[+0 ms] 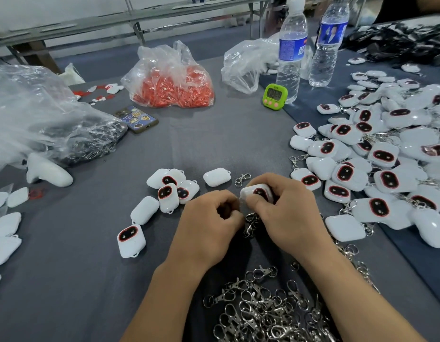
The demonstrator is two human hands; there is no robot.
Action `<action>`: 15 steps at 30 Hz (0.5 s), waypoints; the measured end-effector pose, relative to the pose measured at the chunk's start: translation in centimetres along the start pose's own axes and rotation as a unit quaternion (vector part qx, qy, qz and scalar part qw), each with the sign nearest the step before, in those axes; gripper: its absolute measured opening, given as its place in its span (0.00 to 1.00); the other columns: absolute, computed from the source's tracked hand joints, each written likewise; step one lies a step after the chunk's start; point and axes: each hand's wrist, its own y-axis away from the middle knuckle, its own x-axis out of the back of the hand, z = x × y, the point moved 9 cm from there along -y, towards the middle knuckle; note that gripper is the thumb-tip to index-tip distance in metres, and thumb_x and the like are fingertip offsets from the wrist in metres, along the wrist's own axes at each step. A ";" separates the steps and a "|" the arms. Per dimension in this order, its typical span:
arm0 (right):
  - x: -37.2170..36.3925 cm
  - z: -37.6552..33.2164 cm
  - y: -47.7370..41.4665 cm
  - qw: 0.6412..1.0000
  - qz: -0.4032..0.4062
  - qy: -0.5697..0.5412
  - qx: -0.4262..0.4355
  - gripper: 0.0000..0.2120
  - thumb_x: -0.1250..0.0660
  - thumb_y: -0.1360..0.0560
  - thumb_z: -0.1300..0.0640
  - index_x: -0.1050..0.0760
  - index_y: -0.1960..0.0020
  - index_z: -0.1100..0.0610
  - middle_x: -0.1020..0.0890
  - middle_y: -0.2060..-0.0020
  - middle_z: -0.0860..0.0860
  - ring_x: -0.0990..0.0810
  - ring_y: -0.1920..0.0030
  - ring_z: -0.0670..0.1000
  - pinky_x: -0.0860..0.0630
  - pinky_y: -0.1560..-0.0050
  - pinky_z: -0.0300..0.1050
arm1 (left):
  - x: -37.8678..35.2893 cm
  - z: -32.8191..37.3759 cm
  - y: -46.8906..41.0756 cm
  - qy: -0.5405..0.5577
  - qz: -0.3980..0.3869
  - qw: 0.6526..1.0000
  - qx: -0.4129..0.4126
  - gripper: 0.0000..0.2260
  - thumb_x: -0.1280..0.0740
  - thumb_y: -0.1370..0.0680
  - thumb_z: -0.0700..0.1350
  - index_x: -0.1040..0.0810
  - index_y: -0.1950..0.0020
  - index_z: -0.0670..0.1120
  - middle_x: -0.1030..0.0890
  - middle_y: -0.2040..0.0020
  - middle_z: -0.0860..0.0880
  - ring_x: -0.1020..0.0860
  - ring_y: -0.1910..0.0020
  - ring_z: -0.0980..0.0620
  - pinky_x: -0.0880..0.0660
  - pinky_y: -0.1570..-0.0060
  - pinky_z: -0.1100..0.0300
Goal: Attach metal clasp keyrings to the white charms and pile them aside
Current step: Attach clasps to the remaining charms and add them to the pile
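Observation:
My right hand (285, 213) grips a white charm (257, 192) with a red-rimmed dark face, held just above the grey table. My left hand (210, 223) pinches a metal clasp keyring (251, 224) that hangs between both hands, right under the charm. Several loose white charms (168, 191) lie to the left of my hands. A single clasp (242, 178) lies beyond my hands. A heap of metal clasps (263, 307) sits between my forearms. A big pile of charms with clasps attached (377, 156) covers the right side.
A bag of red parts (172, 80), a phone (136, 118), a green timer (275, 96) and two water bottles (291, 50) stand at the back. A large plastic bag of clasps (41, 119) lies left, with a white controller (48, 174) beside it.

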 end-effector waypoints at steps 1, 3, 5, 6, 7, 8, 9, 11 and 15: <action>0.0 0.0 -0.1 1.000 -0.002 -0.008 -0.002 0.05 0.26 0.25 0.55 0.18 0.58 0.46 0.18 0.65 0.39 0.21 0.63 0.41 0.29 0.62 0.31 | -0.2 0.0 0.0 0.001 -0.012 1.000 -0.001 0.03 0.29 0.30 0.45 0.21 0.62 0.52 0.22 0.66 0.56 0.27 0.69 0.58 0.31 0.68 0.67; -0.1 0.1 -0.3 1.000 -0.019 -0.007 -0.002 0.06 0.26 0.25 0.54 0.19 0.59 0.45 0.18 0.65 0.38 0.22 0.62 0.41 0.29 0.61 0.31 | -0.4 0.0 0.0 0.002 -0.041 0.999 -0.008 0.03 0.29 0.31 0.45 0.21 0.62 0.52 0.23 0.67 0.56 0.28 0.70 0.59 0.32 0.68 0.68; -0.4 0.2 -0.3 0.999 -0.043 0.009 -0.005 0.05 0.26 0.25 0.53 0.19 0.58 0.45 0.18 0.65 0.39 0.22 0.62 0.41 0.27 0.61 0.34 | -0.5 0.0 0.0 0.003 -0.060 0.998 -0.016 0.02 0.28 0.32 0.45 0.19 0.62 0.52 0.22 0.66 0.57 0.26 0.68 0.59 0.31 0.67 0.69; -0.6 0.2 -0.3 0.998 -0.055 0.021 -0.006 0.04 0.27 0.25 0.52 0.19 0.57 0.45 0.18 0.65 0.40 0.21 0.61 0.42 0.27 0.60 0.35 | -0.4 0.0 0.0 0.009 -0.062 0.998 -0.017 0.03 0.27 0.32 0.45 0.18 0.61 0.54 0.20 0.65 0.57 0.25 0.67 0.59 0.30 0.66 0.69; -0.7 0.2 -0.3 0.997 -0.065 0.034 -0.005 0.03 0.27 0.25 0.51 0.19 0.56 0.45 0.18 0.64 0.41 0.21 0.61 0.43 0.25 0.59 0.38 | -0.2 -0.1 0.1 0.019 -0.060 0.998 -0.018 0.05 0.27 0.32 0.45 0.17 0.60 0.55 0.19 0.64 0.58 0.24 0.67 0.60 0.29 0.66 0.69; -0.9 0.2 -0.2 0.996 -0.071 0.047 -0.003 0.02 0.28 0.25 0.51 0.19 0.56 0.45 0.17 0.64 0.42 0.20 0.60 0.44 0.24 0.57 0.41 | 0.0 -0.1 0.1 0.028 -0.052 0.998 -0.019 0.06 0.27 0.32 0.45 0.16 0.60 0.56 0.18 0.64 0.58 0.23 0.66 0.59 0.28 0.65 0.68; -0.9 0.1 -0.2 0.996 -0.075 0.057 -0.001 0.02 0.28 0.25 0.51 0.19 0.56 0.46 0.17 0.64 0.43 0.20 0.60 0.44 0.23 0.56 0.44 | 0.2 -0.1 0.1 0.031 -0.038 0.999 -0.020 0.06 0.28 0.32 0.45 0.15 0.59 0.56 0.18 0.64 0.57 0.22 0.66 0.59 0.28 0.65 0.67; -1.1 0.0 -0.1 0.994 -0.088 0.064 0.002 0.02 0.28 0.25 0.51 0.19 0.56 0.46 0.17 0.64 0.44 0.20 0.61 0.45 0.23 0.56 0.46 | 0.9 -0.3 0.0 0.025 -0.002 0.999 -0.022 0.05 0.29 0.32 0.48 0.15 0.60 0.55 0.18 0.65 0.57 0.23 0.66 0.58 0.29 0.66 0.66; -1.0 -0.2 0.0 0.995 -0.081 0.056 0.008 0.03 0.27 0.26 0.53 0.19 0.58 0.45 0.17 0.64 0.42 0.20 0.61 0.44 0.24 0.60 0.40 | 1.0 -0.7 -0.3 0.033 0.003 0.999 -0.005 0.04 0.30 0.32 0.47 0.16 0.61 0.54 0.19 0.66 0.58 0.25 0.69 0.61 0.31 0.66 0.72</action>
